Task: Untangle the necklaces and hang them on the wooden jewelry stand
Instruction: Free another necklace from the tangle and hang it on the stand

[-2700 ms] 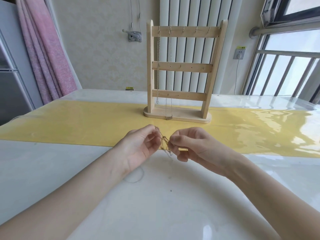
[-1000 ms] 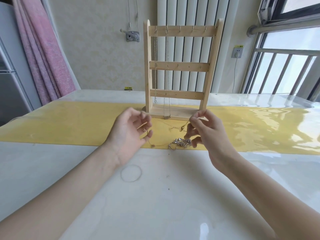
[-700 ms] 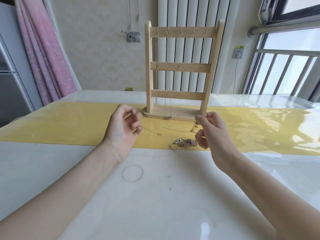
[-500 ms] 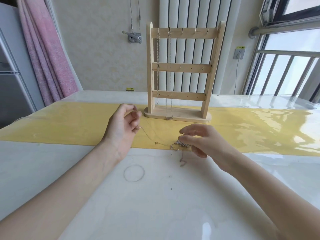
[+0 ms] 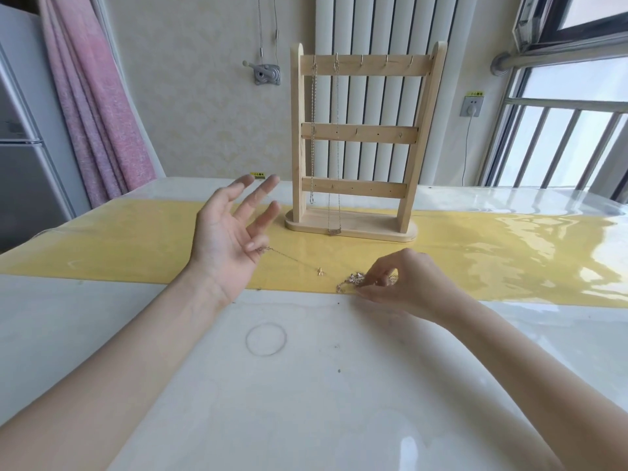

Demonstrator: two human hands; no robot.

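1. Left hand (image 5: 227,246): palm up, fingers spread wide; a thin gold chain necklace (image 5: 292,258) lies across its fingertips.
2. The chain's long axis runs from 10 to 4 o'clock toward a tangled silver-gold necklace cluster (image 5: 355,280) on the yellow runner (image 5: 136,239).
3. Right hand (image 5: 404,283): fingers curled, pinching the cluster.
4. Upright pale wooden jewelry stand (image 5: 360,141) at 12 o'clock carries two chains hanging vertically.
5. Writing on the wall-socket label is illegible.
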